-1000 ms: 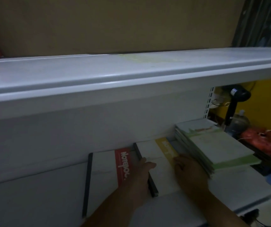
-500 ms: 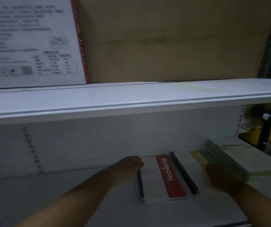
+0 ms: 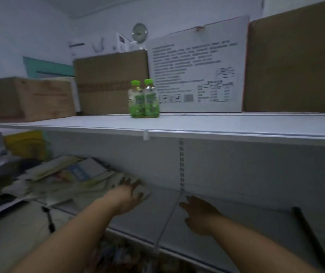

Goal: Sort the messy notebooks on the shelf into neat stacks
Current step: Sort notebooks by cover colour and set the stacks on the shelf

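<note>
The shelf (image 3: 260, 219) carries a loose notebook pile (image 3: 65, 180) at its left end. The left hand (image 3: 127, 196), fingers spread, is set at the pile's right edge. The right hand (image 3: 199, 211) is held open and empty beside it. One notebook should be drawn off at a time, supported from below.

text: none legible | white carton (image 3: 197, 66): print blurred; green bottles (image 3: 145, 99): labels blurred

A small shop or stockroom: white metal display shelving (image 3: 236, 127) with a slotted upright strip (image 3: 181, 164) spans the frame's middle. Brown cardboard cartons (image 3: 110, 81) and a white printed carton (image 3: 197, 66) stand along the top behind two green-capped drink bottles (image 3: 145, 99); loose paper notebooks (image 3: 69, 174) pile at lower left.
</note>
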A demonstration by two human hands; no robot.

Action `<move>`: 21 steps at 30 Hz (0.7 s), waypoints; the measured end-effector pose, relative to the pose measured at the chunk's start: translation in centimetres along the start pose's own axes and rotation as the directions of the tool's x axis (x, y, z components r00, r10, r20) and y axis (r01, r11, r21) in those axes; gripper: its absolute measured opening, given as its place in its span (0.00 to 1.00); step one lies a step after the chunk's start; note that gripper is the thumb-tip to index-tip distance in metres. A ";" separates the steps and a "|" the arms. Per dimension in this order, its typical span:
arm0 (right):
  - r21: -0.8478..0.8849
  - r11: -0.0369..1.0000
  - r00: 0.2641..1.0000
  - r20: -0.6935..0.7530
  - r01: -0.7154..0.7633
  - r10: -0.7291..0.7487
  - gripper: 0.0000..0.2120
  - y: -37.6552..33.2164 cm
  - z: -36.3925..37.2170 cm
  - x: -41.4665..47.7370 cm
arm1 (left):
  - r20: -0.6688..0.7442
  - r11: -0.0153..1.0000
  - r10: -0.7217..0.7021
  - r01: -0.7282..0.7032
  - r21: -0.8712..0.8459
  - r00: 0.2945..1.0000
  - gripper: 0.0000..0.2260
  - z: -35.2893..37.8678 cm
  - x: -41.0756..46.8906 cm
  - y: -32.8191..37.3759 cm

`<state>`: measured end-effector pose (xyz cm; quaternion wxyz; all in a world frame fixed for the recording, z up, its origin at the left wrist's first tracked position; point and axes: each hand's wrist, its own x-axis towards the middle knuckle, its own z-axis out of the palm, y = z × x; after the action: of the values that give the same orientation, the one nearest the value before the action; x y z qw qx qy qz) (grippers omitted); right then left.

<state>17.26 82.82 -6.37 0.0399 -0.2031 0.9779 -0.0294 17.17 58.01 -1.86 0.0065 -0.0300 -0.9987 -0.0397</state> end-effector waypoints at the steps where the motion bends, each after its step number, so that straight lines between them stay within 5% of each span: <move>1: 0.004 0.999 0.999 -0.004 0.053 -0.053 0.28 -2.6 0.3 1.0 | 0.004 0.999 -0.035 0.035 0.003 0.999 0.26 -0.1 -1.4 -2.5; 9: -0.074 0.951 0.953 -0.017 0.301 -0.303 0.27 -16.3 1.4 6.8 | 0.023 0.959 -0.273 0.274 -0.072 0.962 0.27 -0.1 -7.4 -17.0; 21: -0.039 0.856 0.853 -0.063 0.516 -0.518 0.27 -27.5 2.1 21.2 | 0.026 0.942 -0.324 0.325 -0.087 0.946 0.25 1.9 -5.9 -27.9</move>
<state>8.97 49.11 -7.81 -0.0063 -0.4574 0.8885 -0.0360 21.32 30.03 -6.04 -0.0070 0.1345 -0.9872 -0.0850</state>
